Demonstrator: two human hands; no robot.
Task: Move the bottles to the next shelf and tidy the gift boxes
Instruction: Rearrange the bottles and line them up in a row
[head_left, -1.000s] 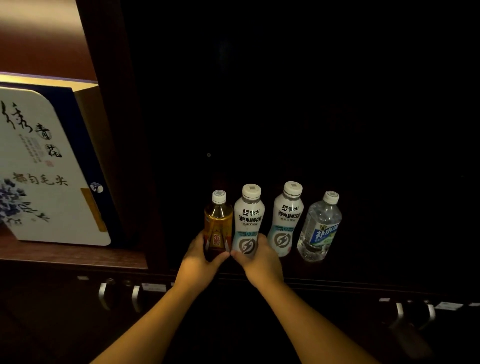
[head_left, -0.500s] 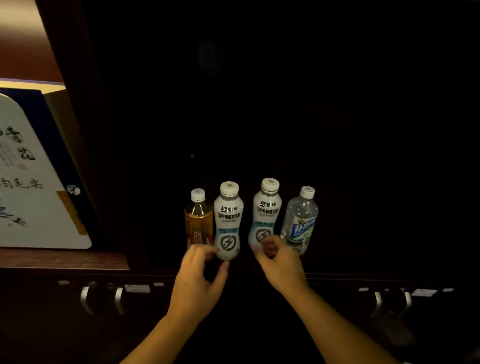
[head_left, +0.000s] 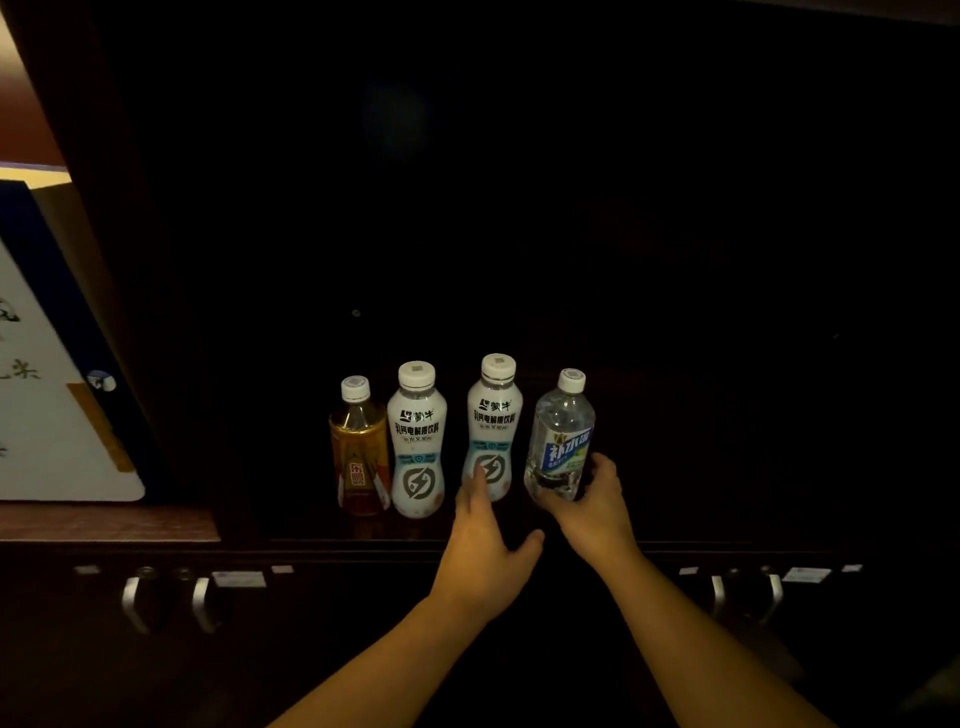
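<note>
The gift box (head_left: 57, 415) at the left of the frame is cut off by the edge, its print only partly readable. The right hand (head_left: 589, 501) hides the clear bottle's (head_left: 560, 436) base. The shelf's back is too dark to tell.

One head-worn view looks forward and down into a dark shelf (head_left: 498, 538), close above both hands, bottles just beyond the fingers.
</note>
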